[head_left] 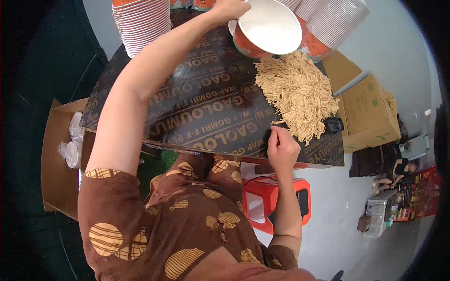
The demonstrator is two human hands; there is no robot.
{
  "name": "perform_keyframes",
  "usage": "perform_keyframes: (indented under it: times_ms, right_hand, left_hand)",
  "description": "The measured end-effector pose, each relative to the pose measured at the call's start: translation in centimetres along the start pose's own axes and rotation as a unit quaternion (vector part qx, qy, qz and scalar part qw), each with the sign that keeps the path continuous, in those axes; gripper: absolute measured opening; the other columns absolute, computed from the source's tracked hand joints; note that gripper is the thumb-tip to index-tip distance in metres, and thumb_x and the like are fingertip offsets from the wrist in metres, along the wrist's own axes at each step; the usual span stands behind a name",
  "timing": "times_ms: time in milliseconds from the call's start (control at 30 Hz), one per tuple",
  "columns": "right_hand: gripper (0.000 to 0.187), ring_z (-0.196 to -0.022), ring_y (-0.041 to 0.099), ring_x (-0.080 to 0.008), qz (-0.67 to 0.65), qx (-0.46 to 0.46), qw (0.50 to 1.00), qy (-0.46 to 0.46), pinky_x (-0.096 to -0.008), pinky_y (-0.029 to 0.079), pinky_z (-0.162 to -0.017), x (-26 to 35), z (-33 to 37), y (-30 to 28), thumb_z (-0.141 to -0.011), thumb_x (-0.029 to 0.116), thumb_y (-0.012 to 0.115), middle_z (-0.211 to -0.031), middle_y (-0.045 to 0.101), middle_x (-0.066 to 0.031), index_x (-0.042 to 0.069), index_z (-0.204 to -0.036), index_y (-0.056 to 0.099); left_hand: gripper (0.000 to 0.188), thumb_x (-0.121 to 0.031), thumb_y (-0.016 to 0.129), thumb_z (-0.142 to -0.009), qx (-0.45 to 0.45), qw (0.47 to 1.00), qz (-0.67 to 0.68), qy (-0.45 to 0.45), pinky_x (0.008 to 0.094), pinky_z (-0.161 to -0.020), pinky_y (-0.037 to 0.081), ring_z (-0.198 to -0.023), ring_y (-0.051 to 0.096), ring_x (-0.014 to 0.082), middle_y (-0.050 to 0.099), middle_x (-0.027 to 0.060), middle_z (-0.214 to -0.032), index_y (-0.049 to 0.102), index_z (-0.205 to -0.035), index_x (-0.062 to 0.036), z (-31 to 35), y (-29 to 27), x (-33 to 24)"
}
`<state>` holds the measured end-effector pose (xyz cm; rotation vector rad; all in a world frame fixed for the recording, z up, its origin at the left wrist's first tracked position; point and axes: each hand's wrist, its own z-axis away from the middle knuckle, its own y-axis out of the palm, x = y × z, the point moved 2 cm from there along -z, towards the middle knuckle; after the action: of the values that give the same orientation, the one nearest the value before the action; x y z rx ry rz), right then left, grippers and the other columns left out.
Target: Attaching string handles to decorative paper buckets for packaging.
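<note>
At the far side of the table, my left hand [229,10] is closed on the rim of a paper bowl [272,28], white inside with an orange printed outside. The bowl is tilted, its white inside showing. Another white rim peeks out at its left side. Just in front of the bowl lies a large pile of pale yellow noodles [302,96]. My right hand [282,149] is closed at the table's near edge, beside the lower end of the pile. Its fingers are curled, and whether anything is in them is hidden. A small black object [334,124] touches the pile's right side.
Stacked paper bowls [143,25] stand at the back left, and more stacks [335,21] at the back right. Cardboard boxes [370,114] are right of the dark printed tabletop [201,103]. Below it stands a red stool [255,208]. An open carton [61,159] is at left. Someone sits far right.
</note>
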<state>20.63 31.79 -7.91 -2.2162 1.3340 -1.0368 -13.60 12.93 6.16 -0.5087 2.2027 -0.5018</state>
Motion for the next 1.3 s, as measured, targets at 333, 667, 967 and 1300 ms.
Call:
perform_keyframes:
  times_ms: [333, 667, 967, 1300]
  right_hand:
    - [0.008, -0.067, 0.065, -0.0302, -0.047, 0.003, 0.998, 0.047, -0.0346, 0.051, -0.061, -0.9, 0.4, -0.2, -0.086, 0.005, 0.06, -0.079, 0.067, -0.0152, 0.0, -0.088, 0.067]
    - [0.024, -0.061, 0.047, -0.0047, -0.235, -0.044, 0.953, 0.187, -0.0216, 0.038, -0.055, -3.0, 0.2, -3.5, -0.097, 0.016, 0.056, -0.065, 0.053, 0.0023, -0.004, -0.087, 0.067]
    - [0.011, -0.072, 0.063, -0.0233, 0.002, -0.041, 0.996, 0.083, -0.034, 0.05, -0.068, -5.9, -3.3, -5.9, -0.09, 0.008, 0.061, -0.079, 0.064, -0.012, -0.001, -0.093, 0.066]
    - [0.013, -0.082, 0.058, -0.0324, 0.162, 0.027, 0.975, -0.15, -0.0403, 0.048, -0.071, -6.0, -7.5, -4.6, -0.083, -0.001, 0.06, -0.09, 0.056, -0.0133, 0.003, -0.095, 0.063]
  left_hand:
    - [0.018, -0.01, 0.061, -0.075, 0.106, 0.982, 0.07, -0.142, 0.0347, -0.045, 0.038, -0.047, 0.049, 0.0171, 0.053, 0.0065, -0.053, 0.063, -0.064, 0.0043, 9.4, -9.3, -1.2]
    - [0.029, -0.016, 0.058, -0.085, 0.061, 0.965, 0.156, -0.202, 0.0339, -0.057, 0.058, -0.067, 0.066, 0.022, 0.066, 0.0139, -0.079, 0.066, -0.089, 0.0115, 16.9, -13.8, 0.2]
    - [0.045, -0.035, 0.053, -0.094, 0.091, 0.961, 0.139, -0.223, 0.0299, -0.059, 0.051, -0.059, 0.059, 0.0159, 0.063, 0.008, -0.07, 0.068, -0.092, 0.0079, 19.9, -13.8, -0.3]
    - [0.057, -0.052, 0.041, -0.096, 0.066, 0.938, 0.191, -0.282, 0.0325, -0.059, 0.053, -0.073, 0.067, 0.0258, 0.068, 0.0207, -0.085, 0.045, -0.061, -0.0082, 22.6, -16.1, 1.4]
